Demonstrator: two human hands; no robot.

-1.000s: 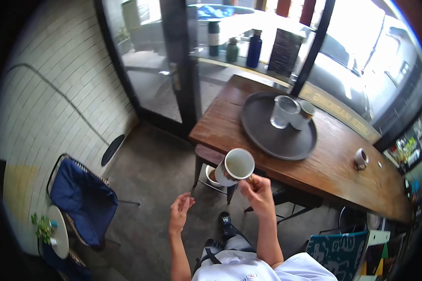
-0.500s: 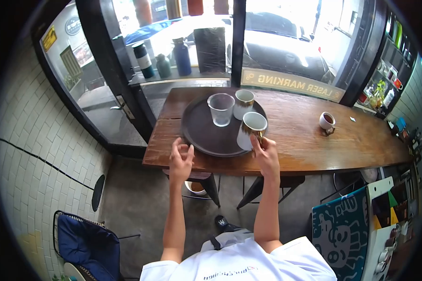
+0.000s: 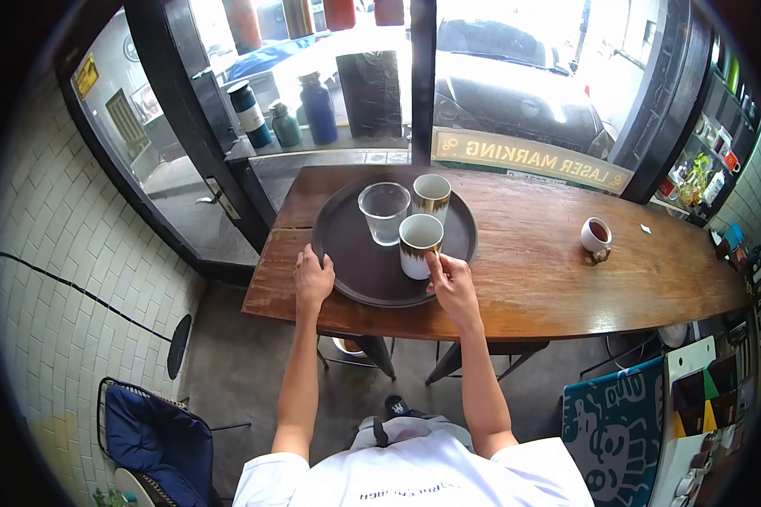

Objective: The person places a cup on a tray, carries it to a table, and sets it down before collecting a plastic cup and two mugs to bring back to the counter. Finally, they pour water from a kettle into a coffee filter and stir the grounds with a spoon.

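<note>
A round dark tray (image 3: 355, 275) lies on the wooden table. On it are a clear cup (image 3: 384, 215), a white mug with a gold-brown band (image 3: 432, 196) behind, and a similar mug (image 3: 418, 247) nearer me. My right hand (image 3: 454, 286) is closed on the near mug's handle at the tray's right front. At the tray's left front edge, my left hand (image 3: 313, 275) touches the rim, its fingers slightly apart and partly over the edge.
The wooden table (image 3: 541, 270) carries a small white cup of dark liquid (image 3: 596, 234) on the right. Stools stand below its front edge. Bottles (image 3: 318, 108) line the window ledge. A chair with a blue cushion (image 3: 156, 439) is at lower left.
The near mug has moved left and inward on the tray with my right hand. My left hand has come up against the tray's left rim. The camera view has shifted slightly.
</note>
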